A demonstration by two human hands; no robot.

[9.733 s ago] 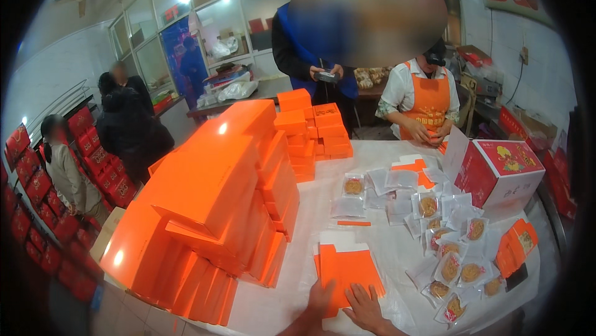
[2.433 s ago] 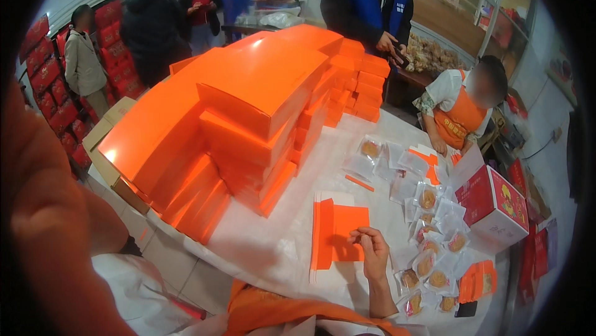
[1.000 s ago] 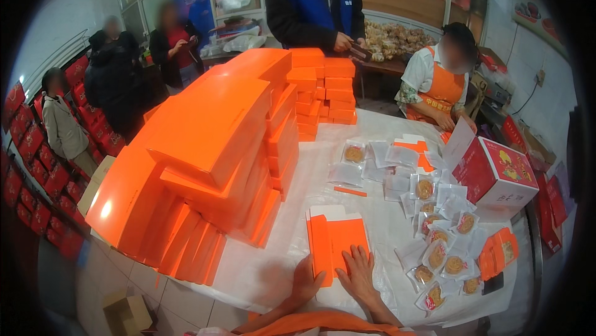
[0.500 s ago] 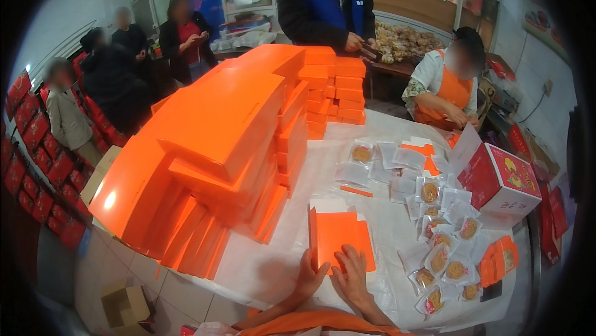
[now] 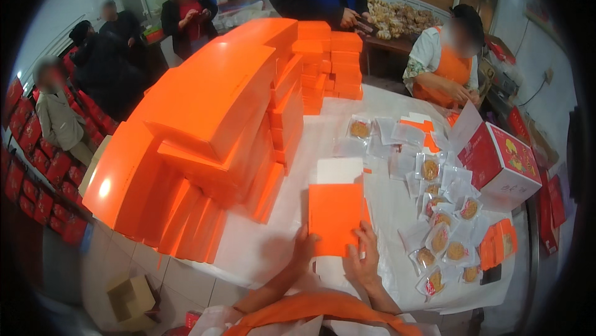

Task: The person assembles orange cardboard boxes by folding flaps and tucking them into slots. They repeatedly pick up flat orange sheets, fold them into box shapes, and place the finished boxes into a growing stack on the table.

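Between my two hands is an orange carton (image 5: 335,217), a flat box with a white flap sticking out at its far end. My left hand (image 5: 303,246) grips its near left side. On the near right side, my right hand (image 5: 364,250) holds it with curled fingers, thumb toward the bottom edge. Another piece of orange and white card shows partly from under it. To the right lie several round pastries in clear packets (image 5: 456,250) on the white table covering (image 5: 292,199).
A tall pile of orange boxes (image 5: 211,100) rises at left, with smaller stacked boxes (image 5: 345,66) behind it. A red and white carton (image 5: 504,171) stands at right. One co-worker in an orange apron (image 5: 458,66) sits beyond; other people stand farther back.
Both hands have closed around the carton's sides and raised it, turning it straighter. My right hand moved off its top face to the right edge. The view has shifted slightly.
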